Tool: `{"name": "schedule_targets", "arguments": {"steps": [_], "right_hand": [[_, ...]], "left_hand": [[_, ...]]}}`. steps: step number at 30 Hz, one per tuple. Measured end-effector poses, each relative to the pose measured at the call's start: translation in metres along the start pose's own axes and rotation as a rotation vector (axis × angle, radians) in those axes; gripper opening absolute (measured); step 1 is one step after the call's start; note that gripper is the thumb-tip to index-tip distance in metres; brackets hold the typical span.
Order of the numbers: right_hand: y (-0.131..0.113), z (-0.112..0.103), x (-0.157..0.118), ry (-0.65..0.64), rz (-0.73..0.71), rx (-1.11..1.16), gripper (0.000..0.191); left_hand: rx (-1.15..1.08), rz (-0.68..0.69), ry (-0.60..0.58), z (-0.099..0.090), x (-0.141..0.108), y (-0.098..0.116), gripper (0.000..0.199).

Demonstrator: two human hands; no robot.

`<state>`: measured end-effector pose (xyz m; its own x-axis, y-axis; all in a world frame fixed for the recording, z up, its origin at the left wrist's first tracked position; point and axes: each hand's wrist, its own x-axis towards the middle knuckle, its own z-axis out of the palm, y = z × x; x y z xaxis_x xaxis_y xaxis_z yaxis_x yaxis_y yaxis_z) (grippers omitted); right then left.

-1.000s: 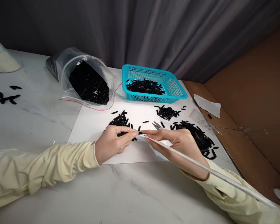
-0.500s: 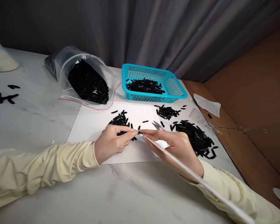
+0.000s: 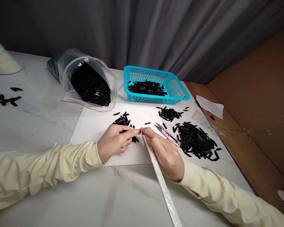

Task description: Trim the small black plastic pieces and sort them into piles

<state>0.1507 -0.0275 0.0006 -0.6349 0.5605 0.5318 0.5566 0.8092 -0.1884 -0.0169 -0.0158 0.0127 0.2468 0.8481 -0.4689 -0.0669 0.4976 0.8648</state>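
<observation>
My left hand [image 3: 115, 142] pinches a small black piece at its fingertips, over the white sheet [image 3: 85, 132]. Fingertip to fingertip with it, my right hand [image 3: 167, 154] is closed on a long white strip [image 3: 163, 186], whose upper end meets the black piece. The strip runs down toward the lower edge of the view. Behind my left fingers lies a heap of black pieces [image 3: 123, 119]. Small scissors [image 3: 167, 134] with pink handles rest just beyond my right hand, beside a larger black heap [image 3: 196, 140].
At the back stands a blue basket [image 3: 156, 99] holding black pieces, with an open clear bag [image 3: 90, 85] of them to its left. Another small heap [image 3: 169, 113] lies before the basket. Loose pieces [image 3: 6, 100] are at far left, a paper slip [image 3: 210, 106] at right.
My right hand has turned and shifted left, uncovering the scissors' handles. The white strip has swung left and now runs more steeply. My left hand has barely moved.
</observation>
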Motion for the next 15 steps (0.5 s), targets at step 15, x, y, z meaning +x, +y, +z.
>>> {"name": "schedule_targets", "arguments": {"steps": [15], "right_hand": [[0.013, -0.025, 0.017, -0.029, 0.596, 0.46, 0.022]], "left_hand": [[-0.006, 0.012, -0.031, -0.004, 0.003, -0.002, 0.02]]}}
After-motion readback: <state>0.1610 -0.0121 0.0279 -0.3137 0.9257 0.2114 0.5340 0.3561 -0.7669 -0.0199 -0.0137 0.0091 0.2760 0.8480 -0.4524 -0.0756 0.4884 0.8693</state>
